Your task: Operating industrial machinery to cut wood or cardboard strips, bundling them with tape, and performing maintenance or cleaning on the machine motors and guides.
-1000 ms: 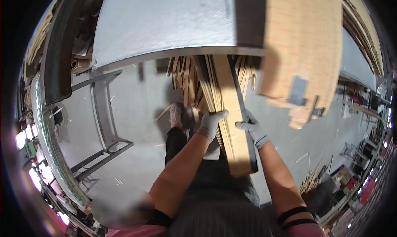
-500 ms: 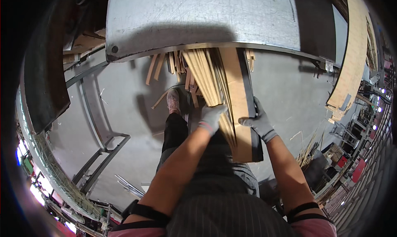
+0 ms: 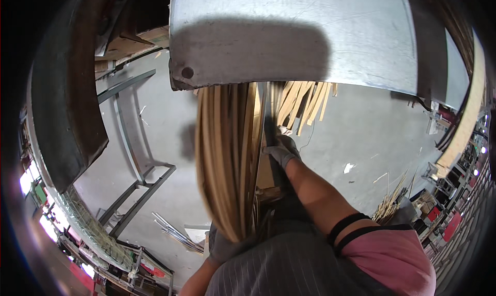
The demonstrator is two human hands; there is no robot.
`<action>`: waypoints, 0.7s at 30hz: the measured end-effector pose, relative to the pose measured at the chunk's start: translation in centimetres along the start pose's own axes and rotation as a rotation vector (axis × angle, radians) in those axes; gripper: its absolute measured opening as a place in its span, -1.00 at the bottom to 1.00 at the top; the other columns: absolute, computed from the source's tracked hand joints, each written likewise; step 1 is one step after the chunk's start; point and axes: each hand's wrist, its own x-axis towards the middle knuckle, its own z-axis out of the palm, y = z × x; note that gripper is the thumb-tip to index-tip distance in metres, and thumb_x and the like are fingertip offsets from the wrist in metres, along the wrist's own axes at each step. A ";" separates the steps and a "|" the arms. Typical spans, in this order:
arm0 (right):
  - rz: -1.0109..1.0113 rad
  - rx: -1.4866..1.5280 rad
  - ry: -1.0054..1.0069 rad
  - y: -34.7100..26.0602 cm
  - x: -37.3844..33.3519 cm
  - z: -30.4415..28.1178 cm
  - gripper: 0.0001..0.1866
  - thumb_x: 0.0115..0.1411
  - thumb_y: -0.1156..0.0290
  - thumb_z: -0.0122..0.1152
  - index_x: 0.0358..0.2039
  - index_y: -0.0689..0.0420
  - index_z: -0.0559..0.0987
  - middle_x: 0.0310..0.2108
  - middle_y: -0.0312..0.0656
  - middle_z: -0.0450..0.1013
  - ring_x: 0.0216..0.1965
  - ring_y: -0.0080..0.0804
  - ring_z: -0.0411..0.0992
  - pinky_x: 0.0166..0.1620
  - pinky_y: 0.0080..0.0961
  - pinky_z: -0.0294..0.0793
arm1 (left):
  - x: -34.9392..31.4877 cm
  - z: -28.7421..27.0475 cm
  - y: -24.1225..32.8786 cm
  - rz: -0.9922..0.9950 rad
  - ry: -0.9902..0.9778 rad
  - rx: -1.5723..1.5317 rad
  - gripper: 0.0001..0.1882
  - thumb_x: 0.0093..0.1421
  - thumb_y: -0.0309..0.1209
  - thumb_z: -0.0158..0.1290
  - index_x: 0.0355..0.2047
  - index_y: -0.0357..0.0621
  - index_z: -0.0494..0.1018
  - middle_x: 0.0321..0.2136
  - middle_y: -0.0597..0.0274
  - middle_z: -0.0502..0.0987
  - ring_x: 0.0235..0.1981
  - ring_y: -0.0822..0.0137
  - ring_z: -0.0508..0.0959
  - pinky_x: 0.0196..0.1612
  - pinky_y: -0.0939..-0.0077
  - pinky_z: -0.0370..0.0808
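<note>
A thick bundle of long tan strips (image 3: 222, 161) hangs from under the table edge toward my body, bowed outward and blurred by motion. My left hand (image 3: 227, 247), in a grey glove and in shadow, is closed round the bundle's lower end, close to my apron. To the right of it, my gloved right hand (image 3: 283, 150) grips a dark-edged tan strip (image 3: 266, 169) beneath the table edge. Some of its fingers are hidden behind that piece.
A metal-topped table (image 3: 367, 42) spans the top, its near corner worn. More tan strips (image 3: 305, 102) lie under it. A metal frame (image 3: 137, 198) stands on the grey floor at left, with thin rods (image 3: 175, 231) nearby. Thin offcuts (image 3: 392, 200) lean at right.
My left hand has drawn back to my waist, and the strips now bow to the left. My right hand has moved left and farther forward. The view has shifted, with the table appearing farther right.
</note>
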 end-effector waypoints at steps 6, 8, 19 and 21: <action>-0.066 0.081 0.076 0.7 2.8 1.5 -0.29 -0.29 0.55 0.37 -0.04 0.25 0.30 -0.35 -0.17 0.44 -0.32 -0.28 0.43 -0.25 -0.49 0.43 | -10.4 -7.5 -4.5 -0.214 0.351 -0.047 -0.56 0.04 -0.36 0.04 -0.07 -0.31 0.30 -0.29 0.08 0.45 -0.28 0.21 0.48 -0.24 0.40 0.45; -0.046 0.422 -0.045 -0.7 2.4 -0.2 -0.24 -0.24 0.60 0.32 0.04 0.23 0.21 -0.23 -0.15 0.42 -0.21 -0.31 0.40 -0.20 -0.50 0.42 | -13.4 -12.5 -9.5 -0.244 0.549 -0.428 -0.56 0.08 -0.38 -0.02 -0.05 -0.35 0.27 -0.33 0.04 0.44 -0.33 0.16 0.48 -0.32 0.38 0.47; -0.453 0.079 -0.101 -7.1 -14.5 -4.6 0.09 -0.17 0.31 0.39 0.23 0.26 -0.14 0.15 0.03 0.07 0.17 -0.19 0.07 0.15 -0.47 0.09 | 23.4 2.8 1.9 -0.143 -0.135 -0.662 -0.44 0.04 -0.11 0.10 -0.01 -0.14 0.32 -0.18 0.24 0.47 -0.21 0.25 0.47 -0.06 0.44 0.37; -0.564 -0.431 0.089 -6.9 -17.1 -5.7 0.17 -0.22 0.09 0.40 0.22 0.28 -0.16 0.14 0.26 0.01 0.18 0.01 0.03 0.18 -0.43 0.01 | 25.8 3.7 2.7 -0.004 0.008 -0.660 -0.31 -0.03 0.06 0.12 0.03 -0.08 0.29 -0.13 0.22 0.45 -0.18 0.20 0.47 -0.06 0.33 0.42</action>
